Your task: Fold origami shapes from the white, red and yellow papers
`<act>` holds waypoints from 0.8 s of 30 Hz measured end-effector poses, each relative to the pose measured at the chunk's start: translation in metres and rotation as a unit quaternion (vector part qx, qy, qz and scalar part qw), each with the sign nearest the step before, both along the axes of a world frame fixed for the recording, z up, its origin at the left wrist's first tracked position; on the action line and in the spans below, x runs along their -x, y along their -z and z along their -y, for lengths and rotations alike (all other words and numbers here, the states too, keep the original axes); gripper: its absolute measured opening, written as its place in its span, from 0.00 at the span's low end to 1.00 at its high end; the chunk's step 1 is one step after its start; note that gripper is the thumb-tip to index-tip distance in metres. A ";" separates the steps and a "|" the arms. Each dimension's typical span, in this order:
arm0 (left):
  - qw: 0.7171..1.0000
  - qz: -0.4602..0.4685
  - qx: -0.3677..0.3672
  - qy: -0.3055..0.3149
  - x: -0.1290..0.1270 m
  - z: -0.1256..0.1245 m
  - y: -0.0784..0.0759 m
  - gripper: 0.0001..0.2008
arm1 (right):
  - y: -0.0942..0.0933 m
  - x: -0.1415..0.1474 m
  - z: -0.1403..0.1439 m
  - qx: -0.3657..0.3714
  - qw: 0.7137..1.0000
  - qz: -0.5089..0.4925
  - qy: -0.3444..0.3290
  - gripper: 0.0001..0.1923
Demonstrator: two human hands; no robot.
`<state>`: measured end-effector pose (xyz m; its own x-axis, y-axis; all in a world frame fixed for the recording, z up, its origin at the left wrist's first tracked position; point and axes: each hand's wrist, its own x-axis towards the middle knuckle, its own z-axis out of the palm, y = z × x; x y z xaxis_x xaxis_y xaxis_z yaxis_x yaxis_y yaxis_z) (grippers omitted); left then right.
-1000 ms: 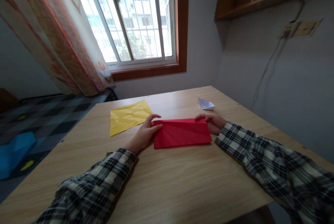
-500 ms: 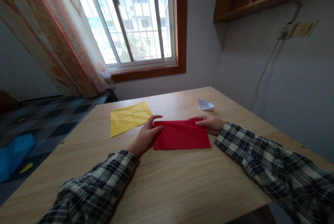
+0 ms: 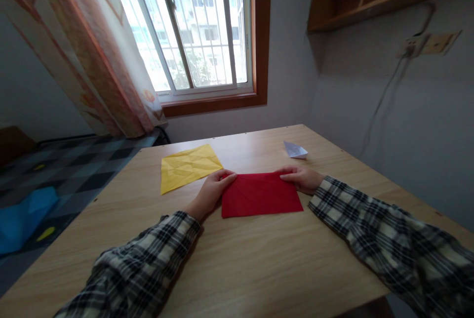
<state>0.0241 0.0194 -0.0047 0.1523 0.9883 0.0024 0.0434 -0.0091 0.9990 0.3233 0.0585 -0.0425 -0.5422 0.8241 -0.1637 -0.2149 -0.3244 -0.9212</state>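
A red sheet of paper [image 3: 262, 197], folded into a wide rectangle, lies on the wooden table [image 3: 266, 258] in front of me. My left hand [image 3: 215, 187] pinches its far left corner between thumb and fingers. At the far right corner, my right hand [image 3: 301, 178] grips the paper, thumb on top and fingers behind the edge. Just beyond my left hand lies a creased yellow sheet of paper [image 3: 188, 166]. A small folded white paper piece [image 3: 295, 150] sits past my right hand.
To the left, a blue object [image 3: 25, 214] rests on a checked cloth surface [image 3: 74, 160] beside the table. A window [image 3: 192, 36] with a floral curtain [image 3: 99, 61] is behind. At the right, a wooden shelf [image 3: 388, 4] and a wall socket [image 3: 413, 45] with a cord are on the wall.
My left thumb and fingers have closed on the red paper's far left corner; the fingers were apart before. My right hand keeps its hold. The view has shifted slightly.
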 end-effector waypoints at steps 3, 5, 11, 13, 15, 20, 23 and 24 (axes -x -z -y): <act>1.000 -0.013 -0.011 -0.007 0.001 -0.001 0.001 0.17 | 0.001 0.002 0.002 -0.014 0.999 0.021 0.024 0.13; 0.999 -0.032 -0.031 -0.020 0.001 -0.002 0.003 0.17 | 0.003 0.005 0.003 -0.032 0.998 0.035 0.039 0.12; 0.986 -0.111 -0.110 -0.054 0.003 -0.005 0.011 0.15 | 0.007 0.009 0.005 -0.082 0.992 0.073 0.064 0.13; 0.980 -0.133 -0.133 -0.059 0.003 -0.006 0.012 0.15 | 0.006 0.009 0.005 -0.087 0.991 0.074 0.067 0.14; 0.976 -0.143 -0.151 -0.060 0.003 -0.006 0.012 0.15 | 0.005 0.008 0.006 -0.085 0.991 0.077 0.063 0.16; 0.968 -0.175 -0.177 -0.034 0.001 -0.005 0.011 0.14 | -0.003 -0.002 0.006 -0.096 0.988 0.120 0.012 0.17; 0.962 -0.197 -0.190 -0.023 -0.001 -0.004 0.010 0.13 | -0.013 -0.004 0.008 -0.182 0.965 0.190 -0.007 0.16; 0.960 -0.202 -0.193 -0.022 -0.002 -0.004 0.010 0.13 | -0.018 -0.002 0.009 -0.224 0.946 0.232 -0.020 0.15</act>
<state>0.0265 0.0234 -0.0143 0.1762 0.9311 0.3195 0.4349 -0.3648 0.8233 0.3258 0.0492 -0.0248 -0.5295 0.8477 -0.0317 0.2514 0.1211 -0.9603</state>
